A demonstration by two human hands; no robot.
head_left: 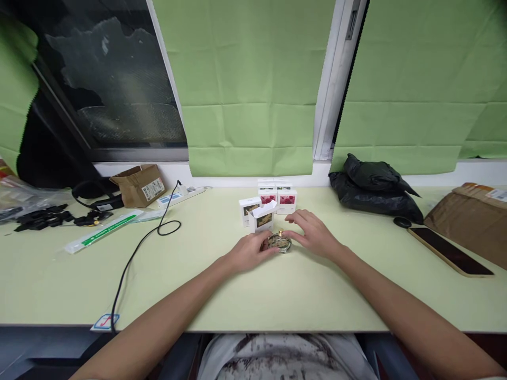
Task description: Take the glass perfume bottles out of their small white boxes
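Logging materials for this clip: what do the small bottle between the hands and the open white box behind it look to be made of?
Small bottle: probably clear glass with a gold-coloured, metal-looking cap; it glints and shows through. Open white box: thin printed cardboard, matte, with a folded flap standing up. Left hand touches the bottle.

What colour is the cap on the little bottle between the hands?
Gold, atop the small round bottle, seen in the head view, the only one.
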